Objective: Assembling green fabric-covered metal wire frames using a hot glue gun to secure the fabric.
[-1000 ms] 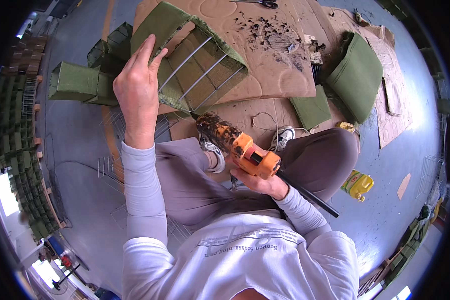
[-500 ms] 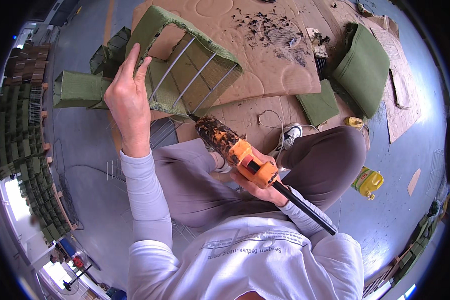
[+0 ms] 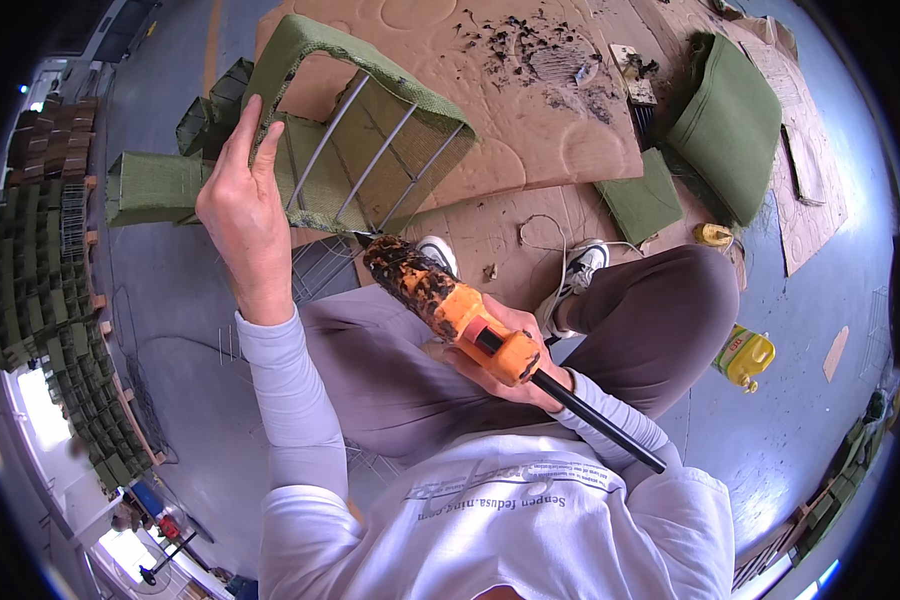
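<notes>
- Stacks of green pieces [image 3: 40,300] line the floor's left edge.
- Left hand [image 3: 245,215]: fingers clamped on the left rim of the frame [image 3: 370,130], a green-fabric-wrapped wire piece held tilted above the lap, its rods running up and right.
- Gun [image 3: 455,310], orange and glue-crusted: right hand [image 3: 515,365] wrapped tight round its grip. Its long axis points up-left, the tip just below the frame's lower edge, seemingly touching or nearly so. The right hand is the nearer to that seam.
- Cardboard [image 3: 530,120] on the floor beyond, with dark scraps.
- Green cushion [image 3: 735,125] at the cardboard's right edge; yellow bottle [image 3: 745,355] beside the right knee.
</notes>
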